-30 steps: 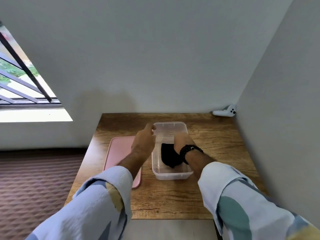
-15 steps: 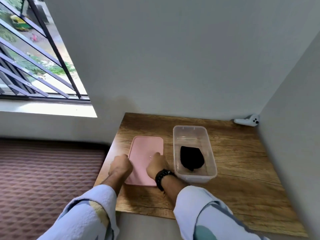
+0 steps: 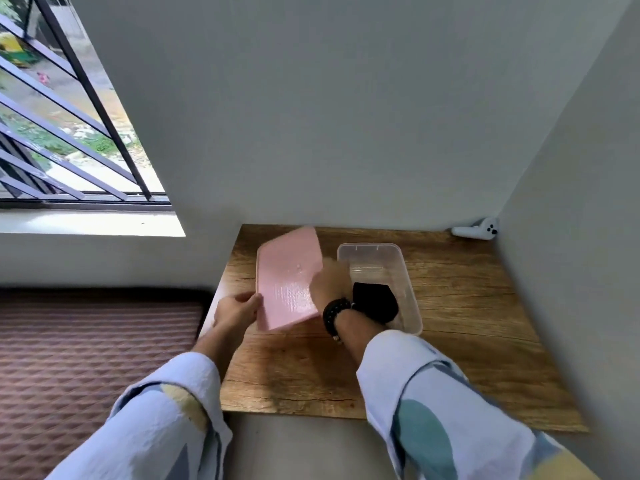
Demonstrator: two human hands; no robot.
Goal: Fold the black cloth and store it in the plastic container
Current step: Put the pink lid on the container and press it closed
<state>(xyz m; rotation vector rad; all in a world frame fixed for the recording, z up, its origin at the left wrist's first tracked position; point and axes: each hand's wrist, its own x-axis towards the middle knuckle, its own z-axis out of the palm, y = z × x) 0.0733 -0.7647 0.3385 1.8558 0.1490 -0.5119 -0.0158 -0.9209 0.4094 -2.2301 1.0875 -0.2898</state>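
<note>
The folded black cloth (image 3: 375, 301) lies inside the clear plastic container (image 3: 407, 282) on the wooden table (image 3: 460, 306). The pink lid (image 3: 289, 278) is lifted off the table and tilted, just left of the container. My left hand (image 3: 237, 311) grips the lid's near left edge. My right hand (image 3: 329, 282), with a black wristband, holds the lid's right edge beside the container's left wall; it is motion-blurred.
A white controller (image 3: 476, 230) lies in the table's far right corner against the walls. Walls close off the back and right of the table. A brown patterned mat (image 3: 93, 344) covers the floor to the left, under a barred window (image 3: 62, 133).
My right hand left the container, with the cloth staying inside. Both hands went to the pink lid on the table and have lifted and tilted it toward the container.
</note>
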